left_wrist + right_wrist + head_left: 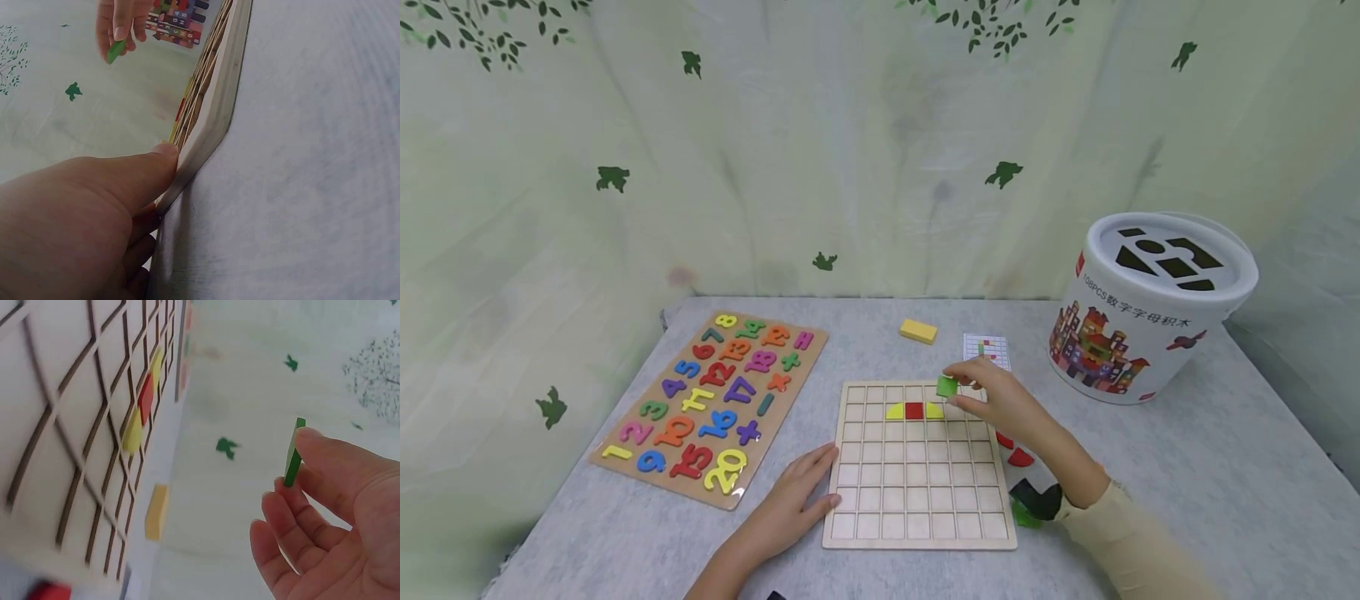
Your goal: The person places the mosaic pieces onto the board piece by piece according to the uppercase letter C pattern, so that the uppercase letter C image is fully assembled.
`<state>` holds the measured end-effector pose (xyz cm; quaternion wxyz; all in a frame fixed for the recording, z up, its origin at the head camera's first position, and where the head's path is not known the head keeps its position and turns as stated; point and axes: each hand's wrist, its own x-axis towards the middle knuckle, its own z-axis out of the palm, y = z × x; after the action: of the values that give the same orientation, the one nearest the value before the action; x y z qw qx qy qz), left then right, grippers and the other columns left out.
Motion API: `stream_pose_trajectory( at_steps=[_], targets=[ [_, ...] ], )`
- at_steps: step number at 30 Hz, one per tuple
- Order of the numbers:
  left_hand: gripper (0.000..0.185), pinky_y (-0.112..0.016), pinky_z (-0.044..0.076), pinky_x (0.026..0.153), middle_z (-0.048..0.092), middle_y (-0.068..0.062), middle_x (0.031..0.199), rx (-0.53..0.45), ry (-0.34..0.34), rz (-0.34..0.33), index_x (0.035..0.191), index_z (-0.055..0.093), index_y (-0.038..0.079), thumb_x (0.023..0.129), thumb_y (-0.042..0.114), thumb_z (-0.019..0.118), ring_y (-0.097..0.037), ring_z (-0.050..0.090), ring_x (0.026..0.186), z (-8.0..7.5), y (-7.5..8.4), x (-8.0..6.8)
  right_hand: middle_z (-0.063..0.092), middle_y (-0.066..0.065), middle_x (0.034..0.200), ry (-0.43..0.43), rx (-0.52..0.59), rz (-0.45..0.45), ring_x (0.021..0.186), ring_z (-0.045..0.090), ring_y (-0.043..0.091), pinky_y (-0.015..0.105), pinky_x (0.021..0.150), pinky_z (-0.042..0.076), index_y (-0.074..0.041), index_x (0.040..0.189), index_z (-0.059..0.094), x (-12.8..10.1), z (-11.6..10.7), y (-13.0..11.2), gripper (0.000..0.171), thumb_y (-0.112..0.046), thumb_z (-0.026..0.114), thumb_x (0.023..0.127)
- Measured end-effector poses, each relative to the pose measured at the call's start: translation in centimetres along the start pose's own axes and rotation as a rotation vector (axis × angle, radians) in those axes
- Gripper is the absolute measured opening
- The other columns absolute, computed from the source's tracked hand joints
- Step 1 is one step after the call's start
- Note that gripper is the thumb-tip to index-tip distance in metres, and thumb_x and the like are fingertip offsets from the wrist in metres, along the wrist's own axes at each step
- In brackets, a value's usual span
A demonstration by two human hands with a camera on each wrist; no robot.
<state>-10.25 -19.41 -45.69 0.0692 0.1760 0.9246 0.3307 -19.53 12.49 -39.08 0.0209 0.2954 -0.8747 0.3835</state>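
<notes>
A wooden grid board (pixel 917 500) lies on the grey table, with a red square (pixel 913 410) between two yellow pieces (pixel 895 411) in its second row. My right hand (pixel 992 398) pinches a small green tile (pixel 947 386) just above the board's far edge; the tile (pixel 292 454) shows edge-on between thumb and fingers in the right wrist view. My left hand (pixel 797 500) lies flat against the board's left edge (pixel 206 137), thumb touching it.
A number puzzle board (pixel 711 404) lies at the left. A yellow block (pixel 918 331) and a pattern card (pixel 987 350) sit behind the grid. A white toy bucket (pixel 1150 308) stands at the right. Red pieces (pixel 1018 454) and green pieces (pixel 1026 517) lie by my right wrist.
</notes>
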Motion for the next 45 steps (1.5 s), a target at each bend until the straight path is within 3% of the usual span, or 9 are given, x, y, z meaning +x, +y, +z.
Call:
stream_pose_trajectory(
  at_steps=[4, 10, 18, 29, 40, 45],
  targets=[
    [0.063, -0.047, 0.025, 0.101, 0.028, -0.005, 0.144, 0.003, -0.004, 0.003, 0.141, 0.030, 0.008, 0.089, 0.034, 0.055, -0.027, 0.023, 0.130, 0.0, -0.1, 0.1, 0.056, 0.004, 0.107, -0.029, 0.061, -0.018, 0.096, 0.053, 0.027, 0.040, 0.080, 0.047, -0.003, 0.116, 0.056, 1.2, 1.8, -0.8, 0.034, -0.011, 0.064, 0.084],
    [0.063, -0.047, 0.026, 0.101, 0.029, -0.005, 0.143, 0.007, 0.000, 0.005, 0.141, 0.030, 0.009, 0.089, 0.034, 0.055, -0.027, 0.024, 0.130, 0.0, -0.2, 0.1, 0.057, 0.003, 0.100, -0.080, 0.050, -0.005, 0.090, 0.054, 0.022, 0.035, 0.077, 0.047, -0.003, 0.108, 0.059, 2.5, 4.4, -1.2, 0.031, -0.010, 0.068, 0.080],
    [0.063, -0.046, 0.026, 0.101, 0.028, -0.005, 0.143, 0.005, -0.003, -0.002, 0.141, 0.030, 0.008, 0.089, 0.035, 0.055, -0.026, 0.023, 0.130, 0.0, -0.2, 0.0, 0.053, -0.003, 0.089, -0.210, 0.048, 0.007, 0.081, 0.049, 0.014, 0.026, 0.070, 0.044, -0.006, 0.099, 0.061, 3.0, 6.9, -0.2, 0.022, -0.012, 0.069, 0.080],
    [0.063, -0.046, 0.026, 0.101, 0.028, -0.005, 0.143, 0.003, -0.004, 0.009, 0.141, 0.030, 0.008, 0.089, 0.035, 0.055, -0.026, 0.023, 0.130, 0.0, -0.2, 0.0, 0.053, -0.003, 0.096, -0.240, -0.034, -0.031, 0.085, 0.048, 0.010, 0.024, 0.075, 0.044, -0.007, 0.105, 0.062, 2.6, 7.4, 0.5, 0.025, -0.013, 0.067, 0.081],
    [0.063, -0.047, 0.026, 0.101, 0.028, -0.005, 0.144, 0.002, 0.001, 0.015, 0.141, 0.030, 0.008, 0.089, 0.034, 0.055, -0.027, 0.023, 0.130, 0.0, -0.3, 0.0, 0.053, -0.002, 0.092, -0.232, -0.075, -0.090, 0.079, 0.046, 0.010, 0.024, 0.070, 0.042, -0.010, 0.104, 0.064, 2.7, 7.5, 0.1, 0.024, -0.017, 0.068, 0.081],
    [0.063, -0.048, 0.025, 0.101, 0.028, -0.006, 0.143, -0.005, 0.000, 0.016, 0.141, 0.030, 0.008, 0.089, 0.033, 0.055, -0.027, 0.023, 0.130, 0.0, -0.2, 0.1, 0.053, -0.002, 0.097, -0.267, -0.024, -0.033, 0.085, 0.048, 0.012, 0.025, 0.075, 0.043, -0.009, 0.109, 0.061, 2.6, 7.1, -0.2, 0.029, -0.015, 0.067, 0.081]
  ],
)
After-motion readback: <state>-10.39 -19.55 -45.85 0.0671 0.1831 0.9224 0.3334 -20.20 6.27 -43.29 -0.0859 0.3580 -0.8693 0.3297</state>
